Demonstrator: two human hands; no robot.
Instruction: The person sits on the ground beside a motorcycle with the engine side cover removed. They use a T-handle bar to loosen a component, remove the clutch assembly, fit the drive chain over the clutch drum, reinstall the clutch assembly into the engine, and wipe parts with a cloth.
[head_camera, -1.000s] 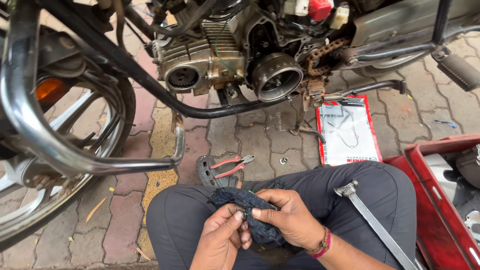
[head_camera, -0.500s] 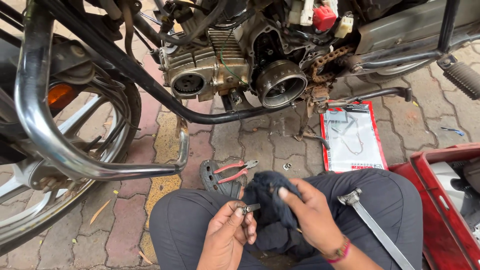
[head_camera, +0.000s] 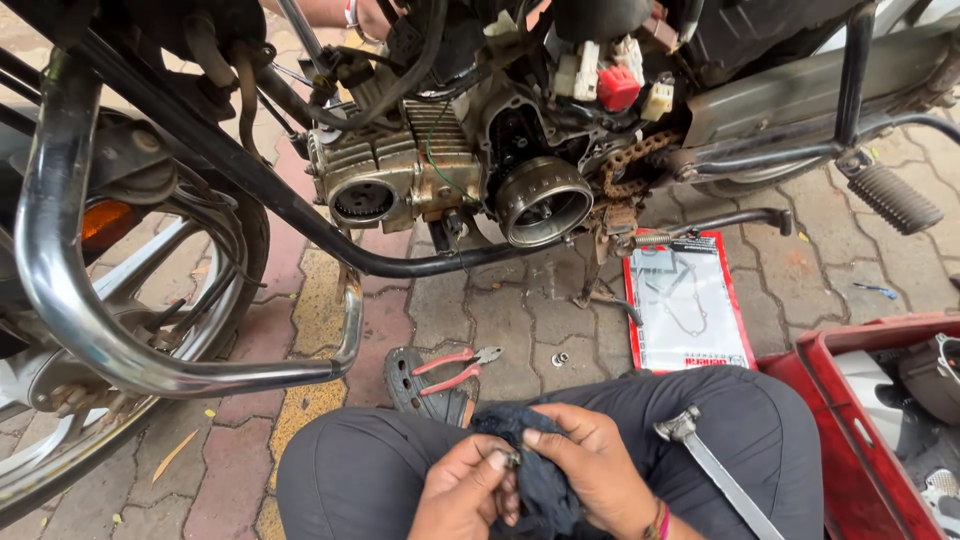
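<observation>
My left hand (head_camera: 462, 497) pinches a small metal part (head_camera: 511, 460) at its fingertips, low in the head view over my lap. Pressed against that part is a dark blue rag (head_camera: 535, 475), bunched in my right hand (head_camera: 592, 470), which wears a red wrist band. Both hands rest between my knees in dark grey trousers. A long metal tool (head_camera: 715, 470) lies across my right thigh.
A motorcycle engine (head_camera: 440, 170) with an exposed round rotor (head_camera: 543, 201) stands ahead on the paved ground. Red-handled pliers (head_camera: 455, 365) lie on a dark part near my knee. A flat gasket packet (head_camera: 688, 305) and a red tray (head_camera: 880, 440) sit to the right. Chrome crash guard (head_camera: 90, 300) curves at left.
The hands have shifted slightly left and down, the rag now folded tighter around the small part. The view has tilted up a little toward the engine.
</observation>
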